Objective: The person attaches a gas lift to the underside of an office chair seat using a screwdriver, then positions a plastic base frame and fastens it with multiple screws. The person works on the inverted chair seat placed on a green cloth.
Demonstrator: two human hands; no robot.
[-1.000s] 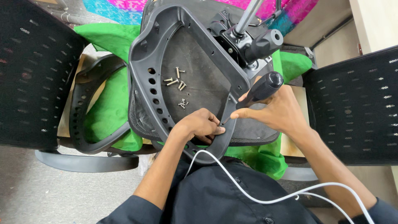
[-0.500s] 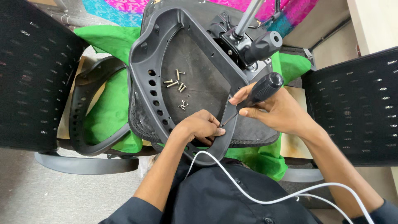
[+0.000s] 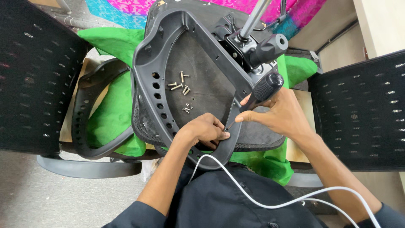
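Gripped in your right hand (image 3: 282, 114), the screwdriver (image 3: 257, 96) had your fingers wrapped shut around its black handle. Its long axis slanted from the handle, up and to the right, down to the near left, where the tip met the seat frame (image 3: 145, 76) at its near rim. Your left hand (image 3: 206, 131) sat just beside that tip, on its left, fingers curled and pinched together against the rim; what they pinched, if anything, was too small to tell, and the tip itself was partly hidden between your two hands. So your left hand was the nearer one to the contact point, and your right worked from above and to the right. Farther in, loose screws (image 3: 179, 84) lay on the seat's underside. Beyond them the metal post (image 3: 253, 19) ran out of the top edge.
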